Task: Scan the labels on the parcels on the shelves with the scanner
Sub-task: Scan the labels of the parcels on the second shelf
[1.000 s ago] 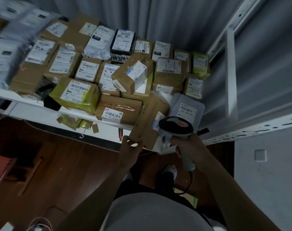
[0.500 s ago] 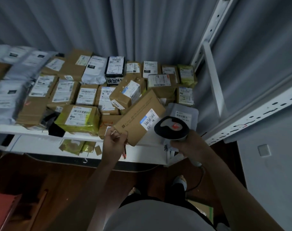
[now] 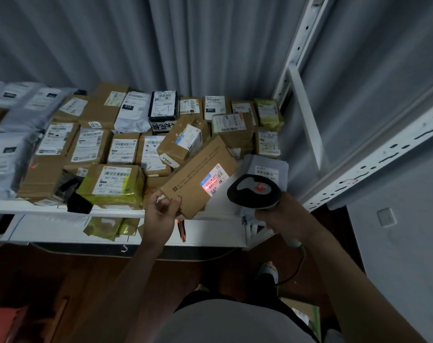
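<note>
While the left hand (image 3: 161, 214) pinches the lower corner of a tilted cardboard parcel (image 3: 198, 177) at frame centre, the right hand (image 3: 277, 214) grips the scanner (image 3: 253, 191), whose handle is hidden by the fingers. Red light falls on the parcel's label (image 3: 214, 180); its print is unreadable. Behind, the shelf (image 3: 62, 211) carries further parcels, cut off at left.
</note>
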